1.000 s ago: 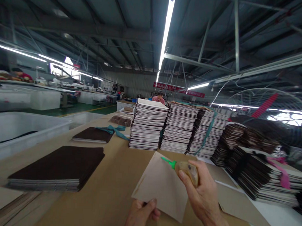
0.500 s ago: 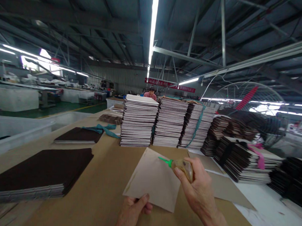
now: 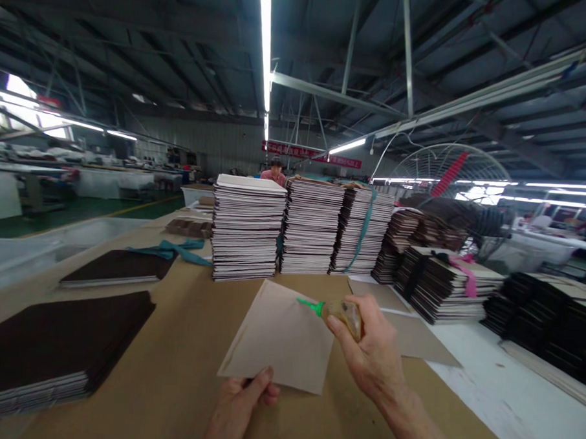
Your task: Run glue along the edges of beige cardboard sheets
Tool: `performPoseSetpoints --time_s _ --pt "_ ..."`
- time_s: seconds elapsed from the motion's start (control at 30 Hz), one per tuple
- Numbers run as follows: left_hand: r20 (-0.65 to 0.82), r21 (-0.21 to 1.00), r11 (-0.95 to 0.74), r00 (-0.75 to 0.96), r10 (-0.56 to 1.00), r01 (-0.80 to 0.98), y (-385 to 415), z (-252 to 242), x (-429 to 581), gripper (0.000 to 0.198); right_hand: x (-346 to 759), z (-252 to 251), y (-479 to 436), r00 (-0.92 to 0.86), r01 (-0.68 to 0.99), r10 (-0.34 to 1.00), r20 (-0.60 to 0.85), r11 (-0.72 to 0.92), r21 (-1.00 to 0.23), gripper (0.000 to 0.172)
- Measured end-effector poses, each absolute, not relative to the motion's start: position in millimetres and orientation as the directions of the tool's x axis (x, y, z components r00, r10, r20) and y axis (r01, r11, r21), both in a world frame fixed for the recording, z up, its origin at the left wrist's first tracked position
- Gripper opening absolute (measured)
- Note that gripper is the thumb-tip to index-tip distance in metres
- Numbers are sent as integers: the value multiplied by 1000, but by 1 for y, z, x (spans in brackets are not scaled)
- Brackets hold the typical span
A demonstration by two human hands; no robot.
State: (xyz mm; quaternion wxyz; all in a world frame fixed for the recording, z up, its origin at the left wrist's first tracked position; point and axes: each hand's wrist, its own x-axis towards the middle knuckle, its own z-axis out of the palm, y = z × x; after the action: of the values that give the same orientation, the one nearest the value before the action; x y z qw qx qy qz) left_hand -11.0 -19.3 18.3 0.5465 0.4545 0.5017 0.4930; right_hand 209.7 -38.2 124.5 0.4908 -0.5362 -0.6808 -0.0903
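Observation:
A grey-beige board is tilted over the brown table covering, with a thin glue-like line along its left edge. My left hand pinches the board's near edge, thumb on top and fingers beneath. In my right hand is a squeeze bottle of amber liquid, its green nozzle pointing left. The nozzle tip is over the board's upper right part; whether it touches cannot be told.
Tall stacks of boards stand behind. Dark stacks lie left, one under a teal strip. Tied bundles and a large fan are right. A person is behind the stacks.
The view has turned slightly right, so the scene sits further left. Both hands keep their grip, and the bottle stays over the board's upper right part.

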Motion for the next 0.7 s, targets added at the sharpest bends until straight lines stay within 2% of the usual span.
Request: performPoseSetpoints --time_s 0.2,0.7 --pt "-116 982 113 -10 993 -148 -19 16 -10 44 223 116 -40 132 846 692 710 295 -444 21" --pt "-126 979 126 13 992 -157 -9 1 -17 46 243 106 -45 207 844 717 666 214 -492 22"
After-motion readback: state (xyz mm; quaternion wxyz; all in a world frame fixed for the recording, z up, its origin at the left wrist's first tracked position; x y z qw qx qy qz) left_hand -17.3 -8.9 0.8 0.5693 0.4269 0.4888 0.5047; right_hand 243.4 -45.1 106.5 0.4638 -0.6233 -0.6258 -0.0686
